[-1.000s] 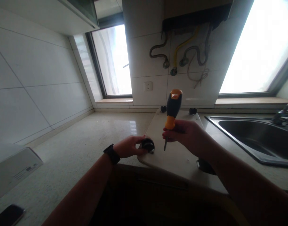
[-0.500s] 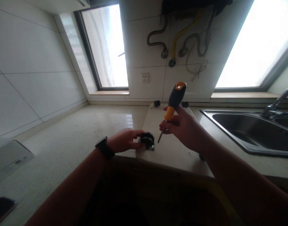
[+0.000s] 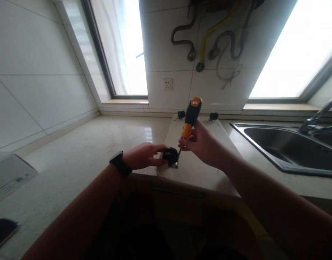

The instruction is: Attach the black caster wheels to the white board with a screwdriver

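A black caster wheel (image 3: 170, 155) sits at the near left corner of a pale board (image 3: 198, 178) that lies on the counter. My left hand (image 3: 144, 155) grips the caster from its left side, thumb and fingers around the wheel. In my right hand (image 3: 200, 141) is a screwdriver (image 3: 192, 112) with a black and orange handle, tilted with its handle up. Its shaft runs down beside the caster, and the tip is at the metal mounting plate (image 3: 173, 165). Two more casters, a left one (image 3: 181, 114) and a right one (image 3: 213, 116), stand at the board's far edge.
A stainless sink (image 3: 280, 144) with a faucet (image 3: 312, 122) is to the right of the board. On the counter (image 3: 101, 144) at left lie a white box (image 3: 15, 177) and a dark phone (image 3: 3, 231). Pipes (image 3: 182, 42) and a socket (image 3: 167, 84) are on the wall.
My right hand has moved left and brought the screwdriver's tip down to the caster's mounting plate. My left hand stays on the caster. The view has tilted slightly downward.
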Motion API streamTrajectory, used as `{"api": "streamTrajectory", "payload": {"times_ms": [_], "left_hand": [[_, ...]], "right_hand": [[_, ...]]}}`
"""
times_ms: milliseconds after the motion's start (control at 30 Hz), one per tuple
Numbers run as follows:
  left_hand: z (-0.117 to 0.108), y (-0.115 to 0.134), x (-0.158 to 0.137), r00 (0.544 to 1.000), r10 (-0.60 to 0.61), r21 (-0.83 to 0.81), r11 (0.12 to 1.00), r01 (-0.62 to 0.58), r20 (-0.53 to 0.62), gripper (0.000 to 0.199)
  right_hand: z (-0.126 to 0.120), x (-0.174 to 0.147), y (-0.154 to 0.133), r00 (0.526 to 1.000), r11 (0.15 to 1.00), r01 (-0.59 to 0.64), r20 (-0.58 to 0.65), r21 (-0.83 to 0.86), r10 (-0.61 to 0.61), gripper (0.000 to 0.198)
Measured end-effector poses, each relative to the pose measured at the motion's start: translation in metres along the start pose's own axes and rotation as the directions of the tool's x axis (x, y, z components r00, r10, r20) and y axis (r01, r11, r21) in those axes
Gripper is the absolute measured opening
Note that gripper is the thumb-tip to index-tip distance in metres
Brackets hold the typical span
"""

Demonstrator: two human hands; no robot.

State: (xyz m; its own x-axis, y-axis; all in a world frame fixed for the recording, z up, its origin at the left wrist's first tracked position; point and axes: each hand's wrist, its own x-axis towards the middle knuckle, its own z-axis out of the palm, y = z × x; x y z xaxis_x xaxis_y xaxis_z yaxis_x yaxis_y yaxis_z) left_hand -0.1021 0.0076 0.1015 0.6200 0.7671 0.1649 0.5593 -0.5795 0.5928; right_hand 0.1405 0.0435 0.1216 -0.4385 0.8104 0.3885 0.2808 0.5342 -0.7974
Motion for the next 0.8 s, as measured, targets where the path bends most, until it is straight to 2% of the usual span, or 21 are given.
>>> {"api": "streamTrajectory", "payload": {"times_ms": [467, 600, 700, 800], "left_hand": [[-0.003, 0.002, -0.003, 0.999, 0.044, -0.023, 0.999, -0.045, -0.021, 0.041], [-0.003, 0.006, -0.003, 0.999, 0.027, -0.013, 1.000, -0.027, -0.026, 0.044], [0.001, 0.008, -0.001, 0.994, 0.003, 0.008, 1.000, -0.002, -0.107, 0.049], [0.007, 0.016, 0.003, 0.953, 0.021, -0.078, 0.996, -0.046, -0.304, 0.049]], "right_hand": [[0.007, -0.002, -0.009, 0.998, 0.995, -0.038, -0.061, -0.094, 0.032, 0.064], [0.009, -0.001, -0.014, 0.998, 0.989, -0.042, -0.046, -0.144, 0.036, 0.062], [0.009, 0.001, -0.016, 0.999, 0.986, -0.046, -0.027, -0.160, 0.043, 0.058], [0.009, 0.003, -0.017, 1.000, 0.984, -0.028, -0.017, -0.178, 0.025, 0.057]]}}
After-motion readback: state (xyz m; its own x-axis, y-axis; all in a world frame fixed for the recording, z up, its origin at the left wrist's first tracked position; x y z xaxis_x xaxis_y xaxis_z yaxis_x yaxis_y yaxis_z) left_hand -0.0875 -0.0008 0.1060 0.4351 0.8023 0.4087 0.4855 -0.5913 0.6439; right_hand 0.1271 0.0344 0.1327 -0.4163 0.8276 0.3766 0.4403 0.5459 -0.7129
